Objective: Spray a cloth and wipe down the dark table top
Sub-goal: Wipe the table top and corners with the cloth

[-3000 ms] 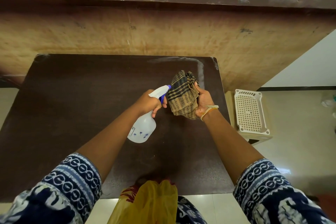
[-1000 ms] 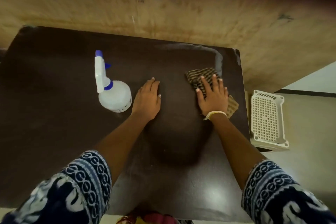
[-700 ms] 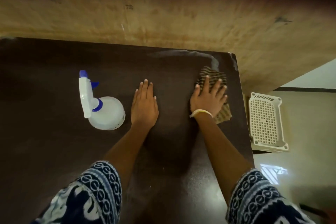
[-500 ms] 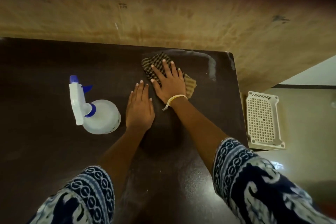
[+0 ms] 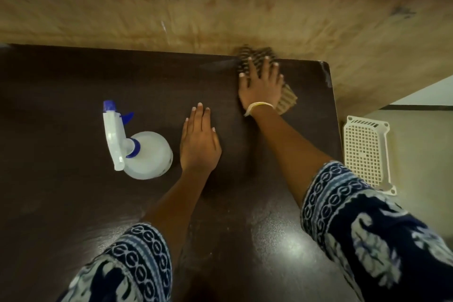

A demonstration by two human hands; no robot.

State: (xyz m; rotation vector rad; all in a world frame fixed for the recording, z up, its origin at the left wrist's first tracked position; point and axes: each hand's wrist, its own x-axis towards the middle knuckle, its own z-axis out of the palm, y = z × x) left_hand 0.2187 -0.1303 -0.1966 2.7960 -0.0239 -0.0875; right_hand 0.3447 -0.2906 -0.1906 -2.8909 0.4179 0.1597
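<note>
right hand [image 5: 261, 86]: we pressed spread fingers [image 5: 267, 65] flat on the cloth [image 5: 285, 99] at the desk [image 5: 73, 203] far edge.
left hand [image 5: 199, 141]: fingers straight, flat on desk beside the spray bottle [image 5: 147, 154], holding nothing.

Bottle [image 5: 147, 154] left of cloth [image 5: 285, 99]

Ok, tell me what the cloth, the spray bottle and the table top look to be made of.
Cloth: woven fabric, tan with dark stripes, soft and rumpled under the right hand.
Spray bottle: translucent white plastic with a blue collar and trigger.
Table top: probably dark brown laminate or varnished wood; it glints glossily near its front edge.
</note>
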